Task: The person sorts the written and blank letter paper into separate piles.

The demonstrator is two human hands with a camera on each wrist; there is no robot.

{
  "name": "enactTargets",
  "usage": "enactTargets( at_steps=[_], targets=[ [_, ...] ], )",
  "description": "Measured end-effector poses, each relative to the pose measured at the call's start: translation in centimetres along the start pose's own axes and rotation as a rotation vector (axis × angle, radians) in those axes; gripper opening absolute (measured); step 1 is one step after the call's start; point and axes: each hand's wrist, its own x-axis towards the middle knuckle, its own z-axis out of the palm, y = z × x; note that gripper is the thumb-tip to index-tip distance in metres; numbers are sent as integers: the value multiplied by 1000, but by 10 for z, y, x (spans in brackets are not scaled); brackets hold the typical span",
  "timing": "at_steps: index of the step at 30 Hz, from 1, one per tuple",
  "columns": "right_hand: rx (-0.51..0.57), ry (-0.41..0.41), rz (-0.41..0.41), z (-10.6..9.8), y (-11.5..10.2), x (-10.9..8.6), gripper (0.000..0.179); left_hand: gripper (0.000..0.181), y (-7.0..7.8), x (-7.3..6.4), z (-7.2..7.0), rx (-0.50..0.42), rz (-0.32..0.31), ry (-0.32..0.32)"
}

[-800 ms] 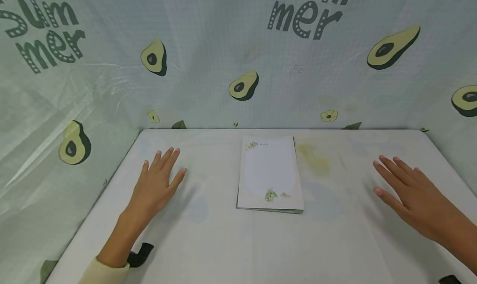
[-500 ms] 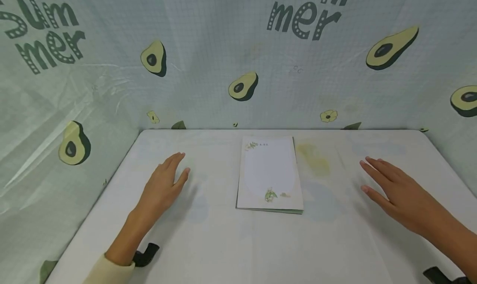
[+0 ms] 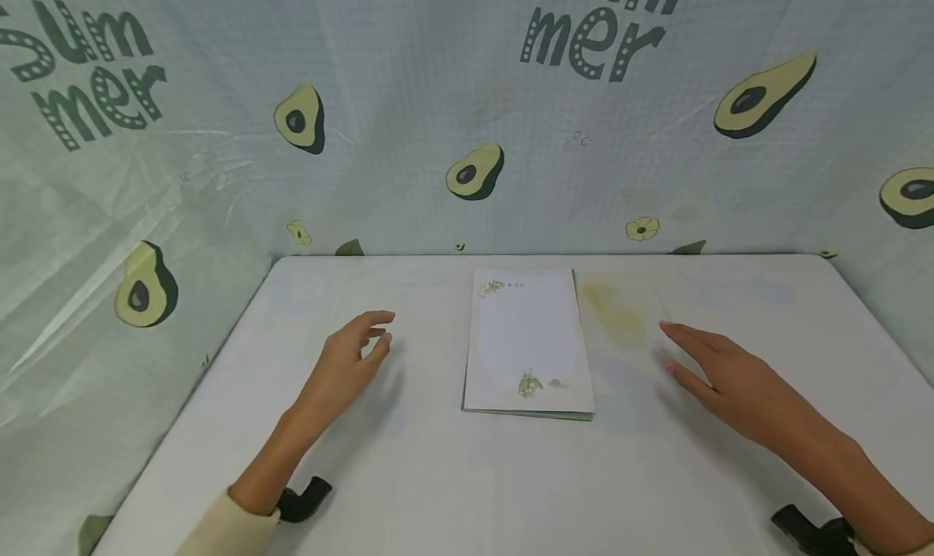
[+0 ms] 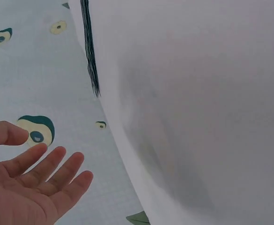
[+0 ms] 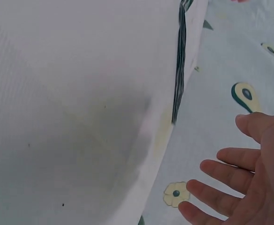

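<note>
A thin stack of paper sheets or booklets point(image 3: 529, 341) lies flat on the white table; I cannot tell which. Its pale top has a printed border with small flowers and leaves. My left hand point(image 3: 349, 369) hovers to its left with loosely bent fingers, holding nothing. To its right, my right hand point(image 3: 737, 390) is also above the table, fingers extended and apart from the stack. In the left wrist view the stack's dark, layered edge point(image 4: 90, 51) shows beyond the left hand point(image 4: 38, 187). The right wrist view shows another layered edge point(image 5: 179, 70) and the right hand's spread fingers.
The white tabletop point(image 3: 438, 491) has faint stains, one yellowish point(image 3: 616, 313) right of the stack. A pale curtain point(image 3: 394, 70) printed with avocados rises behind and left of the table. Black wrist mounts point(image 3: 305, 499) sit at both wrists.
Both hands have moved inward toward the stack, the right one farther. The left hand's fingers have gone from spread to more bent. The stack has stayed in place.
</note>
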Motion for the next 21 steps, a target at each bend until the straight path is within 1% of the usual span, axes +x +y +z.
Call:
enactTargets(
  at_steps=[4,6,10,14,16,19,21],
  targets=[
    [12,-1,10,3,-4,3,60,34,5,3,4,-61,22,-27],
    [21,9,-2,5,-6,4,57,33,7,5,6,-88,14,-39],
    [87,40,-43,9,-8,9,46,32,11,8,10,-150,-9,-72],
    [207,53,-50,13,-12,17,36,32,14,12,15,-220,-37,-109],
    [265,49,-42,15,-15,22,34,33,14,14,18,-261,-45,-123],
    [368,28,-14,18,-18,30,35,34,14,18,23,-328,-45,-141],
    [450,2,25,20,-20,36,38,34,13,20,26,-364,-48,-154]
  ],
)
